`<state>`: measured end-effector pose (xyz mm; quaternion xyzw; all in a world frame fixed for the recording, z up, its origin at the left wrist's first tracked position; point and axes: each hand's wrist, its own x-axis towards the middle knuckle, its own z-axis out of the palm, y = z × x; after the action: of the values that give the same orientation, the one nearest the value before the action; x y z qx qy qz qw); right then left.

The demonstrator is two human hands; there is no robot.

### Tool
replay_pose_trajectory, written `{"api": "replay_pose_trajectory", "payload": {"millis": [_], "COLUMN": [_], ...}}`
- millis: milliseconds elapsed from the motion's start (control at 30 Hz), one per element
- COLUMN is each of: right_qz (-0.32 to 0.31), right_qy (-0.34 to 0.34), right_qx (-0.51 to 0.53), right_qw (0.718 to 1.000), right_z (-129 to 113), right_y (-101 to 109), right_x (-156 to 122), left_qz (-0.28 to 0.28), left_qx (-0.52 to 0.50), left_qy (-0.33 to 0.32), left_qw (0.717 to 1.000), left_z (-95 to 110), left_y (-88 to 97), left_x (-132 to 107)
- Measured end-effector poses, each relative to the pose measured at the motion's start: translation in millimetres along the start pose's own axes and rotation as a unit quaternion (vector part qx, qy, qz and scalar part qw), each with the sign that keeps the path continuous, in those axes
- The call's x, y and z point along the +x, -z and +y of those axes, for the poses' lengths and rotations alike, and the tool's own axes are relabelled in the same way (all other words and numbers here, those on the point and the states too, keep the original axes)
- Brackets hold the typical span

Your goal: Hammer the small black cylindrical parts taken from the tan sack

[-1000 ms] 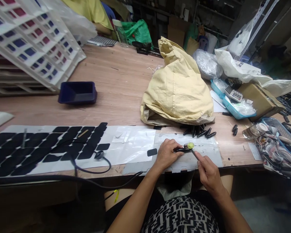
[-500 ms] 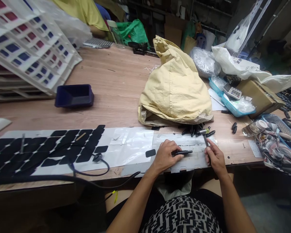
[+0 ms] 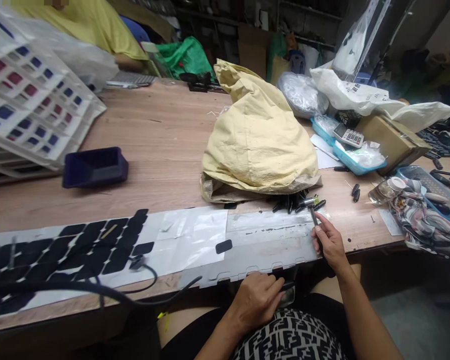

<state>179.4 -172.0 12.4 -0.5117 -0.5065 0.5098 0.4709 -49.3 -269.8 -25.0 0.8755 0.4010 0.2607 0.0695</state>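
My left hand (image 3: 257,299) is closed around a slim black rod-like part (image 3: 289,286), low at the table's front edge and close to my lap. The fingers hide much of that part. My right hand (image 3: 329,242) grips the dark shaft of what looks like a small hammer (image 3: 313,216). Its silvery head with a yellow-green end rests by a heap of black parts (image 3: 290,202) at the yellow cloth's front edge. A clear plastic-like sheet (image 3: 262,245) lies between the hands on the table.
A yellow cloth-covered heap (image 3: 258,145) stands ahead. Black pads on a white sheet (image 3: 189,245) and a black cable (image 3: 116,296) lie left, with a dark blue bin (image 3: 95,177) and white crate (image 3: 41,100). A jar (image 3: 386,191) and blue baskets (image 3: 360,157) stand right.
My left hand has come down and toward me with the black part, from above the sheet to below the table edge. My right hand stays about in place. The view has shifted slightly.
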Motion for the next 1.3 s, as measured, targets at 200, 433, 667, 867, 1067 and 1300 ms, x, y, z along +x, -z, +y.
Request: {"api": "replay_pose_trajectory", "payload": {"millis": [200,433,667,867,1067,1300], "right_qz": [-0.001,-0.009,-0.006,0.005,0.003,0.003], "right_qy": [-0.003,-0.009,-0.002,0.004,0.004,0.049], "right_qx": [0.01,0.024,0.021,0.021,0.02,-0.068], "right_qw": [1.0,1.0,1.0,1.0,1.0,0.996], "right_z": [2,5,7,8,7,4], "right_y": [-1,-1,0,2,2,1], "right_x": [-1,-2,0,0,0,-3], "left_qz": [-0.012,-0.042,0.104,0.04,0.006,0.015], "left_qx": [0.074,-0.049,0.017,0.061,-0.027,-0.141], "left_qy": [0.023,0.054,0.274,0.306,0.268,0.259], "left_qw": [0.997,0.996,0.956,0.949,0.963,0.955], "left_z": [5,6,-65,-103,-108,-98], "left_y": [-10.7,11.5,10.7,-6.4,26.0,20.6], "left_x": [0,8,109,145,91,63]}}
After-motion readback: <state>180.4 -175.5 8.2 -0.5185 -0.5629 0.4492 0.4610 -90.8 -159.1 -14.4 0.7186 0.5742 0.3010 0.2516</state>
